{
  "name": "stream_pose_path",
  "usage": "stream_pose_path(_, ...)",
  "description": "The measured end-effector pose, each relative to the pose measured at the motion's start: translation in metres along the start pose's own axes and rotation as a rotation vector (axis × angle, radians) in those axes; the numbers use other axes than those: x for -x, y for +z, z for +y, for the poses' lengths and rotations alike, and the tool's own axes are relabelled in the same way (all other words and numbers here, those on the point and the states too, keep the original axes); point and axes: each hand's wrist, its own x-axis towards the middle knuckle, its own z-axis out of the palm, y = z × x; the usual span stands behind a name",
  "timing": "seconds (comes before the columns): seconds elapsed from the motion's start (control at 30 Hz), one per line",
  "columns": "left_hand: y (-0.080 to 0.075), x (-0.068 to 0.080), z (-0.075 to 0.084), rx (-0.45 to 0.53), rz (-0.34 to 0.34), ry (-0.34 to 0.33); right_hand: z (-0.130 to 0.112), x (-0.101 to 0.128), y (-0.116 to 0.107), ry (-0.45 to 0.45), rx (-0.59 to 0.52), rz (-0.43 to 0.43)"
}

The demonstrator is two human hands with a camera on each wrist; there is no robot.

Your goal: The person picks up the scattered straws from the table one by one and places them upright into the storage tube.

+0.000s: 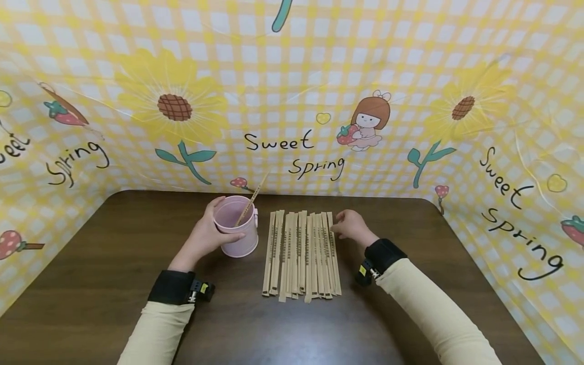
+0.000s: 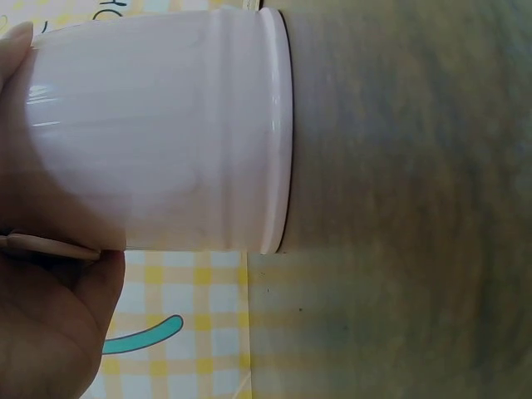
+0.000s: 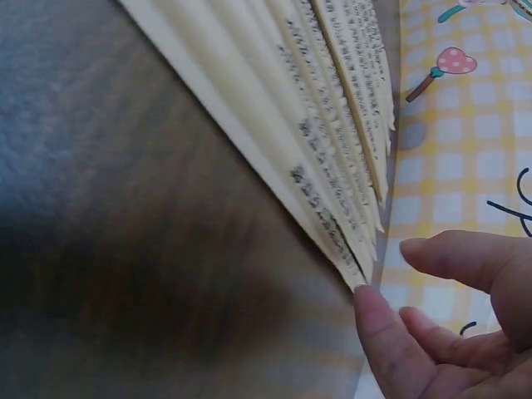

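Paper-sleeved chopsticks, one in the cup so far

Your left hand is wrapped round the pink cup near the table's back edge, one stick leaning inside. Your right hand, fingers loosely curled and holding nothing, touches the far end of the outermost one in the row of sticks mid-table. They're probably light, stiff and slippery, so pinch one by its end. Nothing's in the way.

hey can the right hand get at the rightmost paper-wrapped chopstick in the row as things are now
Probably yes. The right hand already has a fingertip at the far end of the rightmost wrapped chopstick, and nothing lies over that edge of the row.
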Motion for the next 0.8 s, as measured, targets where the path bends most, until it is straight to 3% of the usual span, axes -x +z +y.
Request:
stream_pose_path(0.2, 0.0, -0.001, -0.001, -0.01, 0.002, 0.001, 0.007, -0.002, 0.01, 0.058, 0.003, -0.009)
stream_pose_path(0.8, 0.0, -0.001, -0.001, -0.002, -0.002, 0.001, 0.011, -0.004, 0.011, 0.064, -0.043, -0.007)
